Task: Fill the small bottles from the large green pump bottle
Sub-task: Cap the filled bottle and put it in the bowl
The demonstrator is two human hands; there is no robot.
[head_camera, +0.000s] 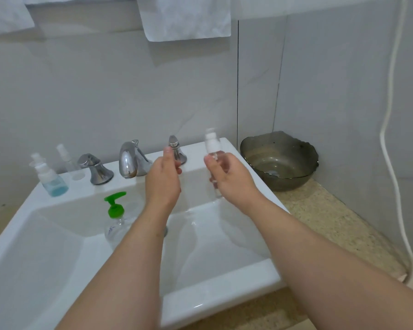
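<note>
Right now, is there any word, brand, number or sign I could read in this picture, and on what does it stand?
Nothing legible.
Large clear bottle with green pump: faint bluish print on its body, too blurred to read.
Small clear white-capped bottle in the right hand: motion-blurred, no label discernible.
Small bottle of blue liquid: no label shows.

A speckled beige surface (332, 222) carries a white sink (14, 234) and, just beside its right back corner, a dark glass bowl (293, 182). Three small bottles (54, 184), a chrome tap (129, 161) and two handles (94, 169) stand on the sink's back ledge; the green pump bottle (115, 217) stands in the basin
</note>
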